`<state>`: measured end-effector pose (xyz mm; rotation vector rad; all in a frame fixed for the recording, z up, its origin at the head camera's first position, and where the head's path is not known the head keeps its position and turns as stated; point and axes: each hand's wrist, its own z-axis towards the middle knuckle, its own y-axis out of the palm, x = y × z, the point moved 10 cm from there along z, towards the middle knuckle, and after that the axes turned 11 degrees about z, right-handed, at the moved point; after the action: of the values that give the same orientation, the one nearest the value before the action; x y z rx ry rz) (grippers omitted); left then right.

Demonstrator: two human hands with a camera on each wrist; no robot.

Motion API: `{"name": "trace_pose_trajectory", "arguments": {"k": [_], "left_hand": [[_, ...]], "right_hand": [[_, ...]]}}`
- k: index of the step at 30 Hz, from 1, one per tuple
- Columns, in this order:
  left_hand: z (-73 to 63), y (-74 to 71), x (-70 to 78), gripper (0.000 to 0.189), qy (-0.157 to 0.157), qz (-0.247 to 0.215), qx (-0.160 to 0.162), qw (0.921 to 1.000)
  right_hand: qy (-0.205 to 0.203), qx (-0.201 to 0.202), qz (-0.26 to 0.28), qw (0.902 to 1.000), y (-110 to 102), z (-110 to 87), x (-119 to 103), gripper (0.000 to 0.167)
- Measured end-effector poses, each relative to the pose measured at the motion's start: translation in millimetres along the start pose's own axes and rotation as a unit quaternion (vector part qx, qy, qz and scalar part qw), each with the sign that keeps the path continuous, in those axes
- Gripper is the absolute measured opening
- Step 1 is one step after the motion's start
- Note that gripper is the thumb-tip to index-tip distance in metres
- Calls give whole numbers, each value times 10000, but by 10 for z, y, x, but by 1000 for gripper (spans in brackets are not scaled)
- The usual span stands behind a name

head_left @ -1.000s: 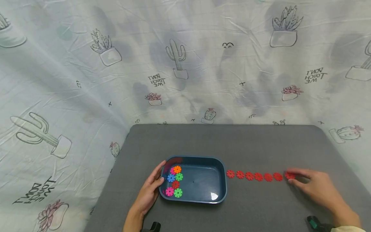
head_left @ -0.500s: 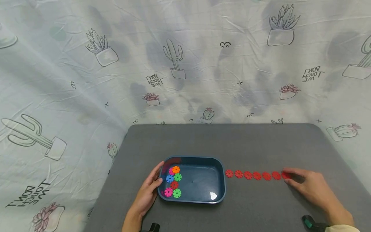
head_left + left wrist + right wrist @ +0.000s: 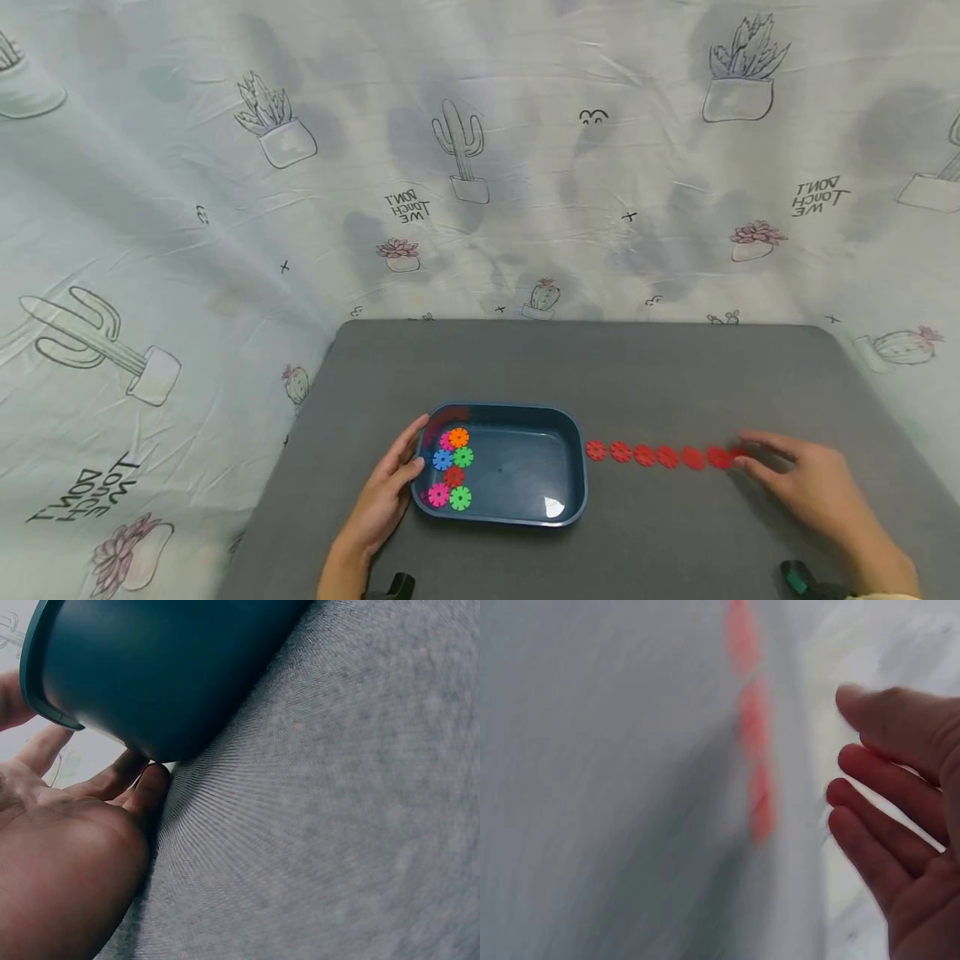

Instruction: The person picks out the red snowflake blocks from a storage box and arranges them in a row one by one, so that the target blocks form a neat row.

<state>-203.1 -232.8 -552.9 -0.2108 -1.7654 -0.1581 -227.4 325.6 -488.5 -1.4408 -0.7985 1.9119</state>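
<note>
In the head view my left hand (image 3: 381,496) grips the left side of a dark blue plastic tray (image 3: 501,524), thumb at its rim. The left wrist view shows fingers under the tray's outer wall (image 3: 165,682). Several notched plastic discs lie along the tray's left side: orange, pink, blue, green (image 3: 461,498) and red. From the tray's right edge runs a row of red notched discs (image 3: 668,457). At the row's right end is my right hand (image 3: 813,483), with thumb and index finger spread about the last disc, partly hidden. In the blurred right wrist view these fingers look apart from the discs.
A grey table (image 3: 570,358) carries everything. Behind and beside it hangs a pale cloth (image 3: 525,167) printed with cacti. Dark wrist straps show at the lower edge, one (image 3: 798,577) with a green patch.
My right hand has moved left, and the last red disc with it, so the gap to the row has closed. Its thumb has since shifted further left. The left hand and tray keep their place.
</note>
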Motion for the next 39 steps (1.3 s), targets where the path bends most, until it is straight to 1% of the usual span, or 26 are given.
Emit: {"name": "trace_pose_trajectory", "arguments": {"k": [3, 4, 6, 8, 10, 13, 18, 23, 26, 30, 32, 35, 36, 39], "left_hand": [[26, 21, 10, 59, 25, 31, -52, 10000], [30, 26, 12, 59, 28, 37, -61, 10000], [34, 31, 14, 59, 34, 61, -73, 9999], [30, 31, 13, 60, 29, 56, -75, 10000], [25, 26, 10, 60, 23, 49, -55, 10000], [20, 25, 7, 60, 18, 28, -33, 10000], [23, 48, 15, 60, 74, 19, -78, 9999], [14, 33, 24, 60, 95, -20, -18, 10000], [6, 17, 22, 60, 73, -5, 15, 10000], [-5, 9, 15, 60, 45, 22, 9, 10000], [-11, 8, 13, 60, 34, 24, 14, 10000], [-17, 7, 7, 60, 2, 31, 28, 10000], [-20, 5, 7, 60, -10, 25, 40, 10000], [-23, 3, 13, 60, -32, -22, 55, 10000]], "right_hand": [[320, -84, 641, 9974, -65, 10, -211, 44], [342, -125, 921, 9951, -73, 26, -320, 46], [234, -242, 1564, 9871, -59, 72, -582, 47], [46, -384, 2247, 9737, -2, 128, -862, 48], [-191, -566, 2840, 9570, 84, 188, -1129, 48], [-432, -869, 3513, 9312, 266, 272, -1444, 49], [-502, -1382, 4189, 8961, 637, 369, -1784, 45], [-459, -1922, 4639, 8636, 1026, 437, -2070, 43], [-469, -2217, 4807, 8471, 1235, 492, -2250, 43], [-494, -2636, 4812, 8346, 1515, 552, -2485, 43], [-527, -2842, 4773, 8298, 1658, 573, -2600, 42], [-661, -3089, 4618, 8288, 1871, 590, -2764, 42], [-696, -3151, 4528, 8311, 1948, 591, -2806, 42], [-750, -3377, 4339, 8319, 2199, 567, -2908, 40]]}}
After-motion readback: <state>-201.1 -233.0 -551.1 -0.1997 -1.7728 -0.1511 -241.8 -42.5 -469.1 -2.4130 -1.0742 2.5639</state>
